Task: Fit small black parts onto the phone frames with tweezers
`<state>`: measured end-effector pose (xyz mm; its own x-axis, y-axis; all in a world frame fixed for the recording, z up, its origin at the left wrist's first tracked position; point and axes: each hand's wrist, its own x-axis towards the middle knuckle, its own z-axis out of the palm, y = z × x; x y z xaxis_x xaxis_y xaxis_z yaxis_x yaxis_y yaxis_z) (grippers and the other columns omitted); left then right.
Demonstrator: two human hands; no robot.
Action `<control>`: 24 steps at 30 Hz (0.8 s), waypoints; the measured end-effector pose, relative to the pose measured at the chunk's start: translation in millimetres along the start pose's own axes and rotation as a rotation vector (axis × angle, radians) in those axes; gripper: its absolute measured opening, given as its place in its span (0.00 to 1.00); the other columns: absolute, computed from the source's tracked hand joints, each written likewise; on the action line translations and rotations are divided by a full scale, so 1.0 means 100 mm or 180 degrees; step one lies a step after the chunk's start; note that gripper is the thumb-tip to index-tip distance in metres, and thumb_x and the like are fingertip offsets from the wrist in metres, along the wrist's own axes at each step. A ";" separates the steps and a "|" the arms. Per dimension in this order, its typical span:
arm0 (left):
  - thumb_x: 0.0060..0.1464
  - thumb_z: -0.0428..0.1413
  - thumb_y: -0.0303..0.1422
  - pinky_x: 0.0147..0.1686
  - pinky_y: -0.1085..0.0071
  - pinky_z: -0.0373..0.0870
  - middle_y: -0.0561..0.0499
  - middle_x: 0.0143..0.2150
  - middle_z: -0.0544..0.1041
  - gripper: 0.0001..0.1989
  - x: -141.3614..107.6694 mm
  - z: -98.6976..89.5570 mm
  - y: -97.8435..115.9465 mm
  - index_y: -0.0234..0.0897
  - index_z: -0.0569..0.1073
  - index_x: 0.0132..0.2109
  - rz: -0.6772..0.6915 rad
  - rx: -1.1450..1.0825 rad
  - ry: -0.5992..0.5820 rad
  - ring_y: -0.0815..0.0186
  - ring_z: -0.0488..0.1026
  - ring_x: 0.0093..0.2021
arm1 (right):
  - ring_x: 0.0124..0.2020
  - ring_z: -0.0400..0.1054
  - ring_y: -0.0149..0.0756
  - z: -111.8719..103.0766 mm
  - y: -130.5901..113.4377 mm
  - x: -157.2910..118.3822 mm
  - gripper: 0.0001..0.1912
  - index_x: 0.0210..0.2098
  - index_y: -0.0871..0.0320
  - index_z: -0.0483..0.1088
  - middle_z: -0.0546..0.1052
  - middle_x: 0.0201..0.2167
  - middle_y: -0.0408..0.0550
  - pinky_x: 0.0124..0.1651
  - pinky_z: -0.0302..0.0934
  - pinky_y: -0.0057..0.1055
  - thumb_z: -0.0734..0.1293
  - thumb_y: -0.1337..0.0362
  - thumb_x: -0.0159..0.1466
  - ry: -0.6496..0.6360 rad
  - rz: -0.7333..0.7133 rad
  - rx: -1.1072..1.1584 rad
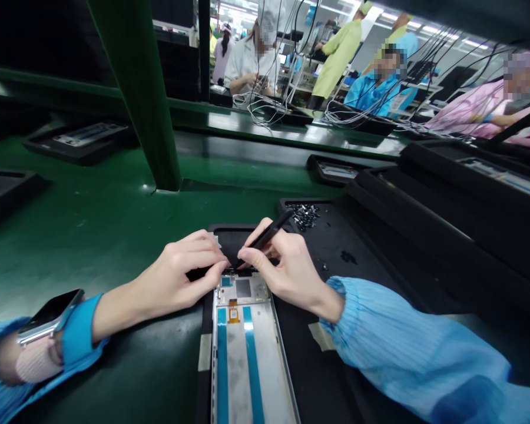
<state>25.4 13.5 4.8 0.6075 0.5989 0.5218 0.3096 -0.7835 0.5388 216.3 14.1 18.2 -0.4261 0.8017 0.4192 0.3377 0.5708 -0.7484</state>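
Silver-grey rectangular metal frame [237,359]: two lengthwise blue stripes [222,365]. Orange-brown flat flex connector [233,314]: pale square centre. Slim pen-shaped tool [269,231]: black. Gathered fabric sleeve [406,341]: light blue. Smooth worktop [92,218]: green. Heaped small parts [304,216]: black, possibly silver-flecked (blurred).

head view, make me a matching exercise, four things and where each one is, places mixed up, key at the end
1. smartwatch
2. black pen-shaped tool
3. blue strips
4. pile of small dark parts

A. in a black tray
B. in the right hand
C. on the left wrist
D. along the metal device frame

Pairs: 1-C, 2-B, 3-D, 4-A
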 end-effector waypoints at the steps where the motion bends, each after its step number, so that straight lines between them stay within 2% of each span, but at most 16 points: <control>1: 0.54 0.51 0.21 0.38 0.68 0.68 0.50 0.31 0.75 0.07 0.00 0.00 0.00 0.32 0.74 0.33 -0.0001 0.0009 -0.0042 0.68 0.69 0.33 | 0.25 0.69 0.29 -0.01 0.01 0.00 0.05 0.29 0.60 0.64 0.71 0.25 0.42 0.27 0.63 0.23 0.64 0.67 0.61 0.0032 0.0098 0.0036; 3: 0.54 0.51 0.21 0.40 0.69 0.67 0.50 0.33 0.75 0.08 0.00 0.00 0.00 0.32 0.74 0.33 0.0011 0.0021 -0.0102 0.68 0.69 0.36 | 0.26 0.69 0.29 -0.01 0.02 -0.01 0.05 0.29 0.60 0.64 0.71 0.25 0.43 0.27 0.63 0.23 0.63 0.66 0.61 0.0041 0.0148 0.0004; 8: 0.54 0.51 0.21 0.40 0.70 0.67 0.49 0.31 0.75 0.09 0.00 0.00 0.00 0.32 0.75 0.32 -0.0001 0.0032 -0.0110 0.68 0.68 0.35 | 0.26 0.67 0.29 -0.01 0.02 -0.01 0.05 0.28 0.61 0.65 0.70 0.25 0.43 0.28 0.62 0.24 0.64 0.67 0.60 -0.0003 -0.0059 -0.0231; 16: 0.55 0.50 0.22 0.37 0.68 0.68 0.50 0.29 0.73 0.10 -0.01 0.01 0.00 0.34 0.74 0.31 -0.0009 0.0035 -0.0079 0.67 0.68 0.33 | 0.27 0.66 0.29 0.01 0.02 0.00 0.06 0.26 0.61 0.66 0.70 0.25 0.43 0.31 0.61 0.25 0.63 0.70 0.60 -0.0118 -0.0630 -0.0493; 21: 0.56 0.49 0.23 0.35 0.68 0.69 0.49 0.29 0.75 0.11 0.06 -0.04 0.02 0.34 0.74 0.30 0.0088 0.0224 0.0030 0.67 0.69 0.33 | 0.25 0.67 0.29 0.02 0.00 0.03 0.06 0.27 0.59 0.62 0.70 0.23 0.42 0.28 0.61 0.24 0.62 0.67 0.60 0.0077 -0.0095 -0.0132; 24: 0.57 0.48 0.25 0.33 0.67 0.70 0.49 0.25 0.74 0.12 0.03 -0.09 0.16 0.36 0.72 0.27 0.0257 0.0510 0.0054 0.66 0.69 0.29 | 0.23 0.69 0.30 0.02 -0.10 0.09 0.07 0.26 0.58 0.60 0.69 0.21 0.42 0.26 0.62 0.24 0.61 0.65 0.61 0.0246 0.0073 0.0157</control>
<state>25.6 4.6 20.8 0.6231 0.5347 0.5708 0.3737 -0.8447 0.3833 207.2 14.9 28.5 -0.3521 0.8269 0.4386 0.3040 0.5442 -0.7820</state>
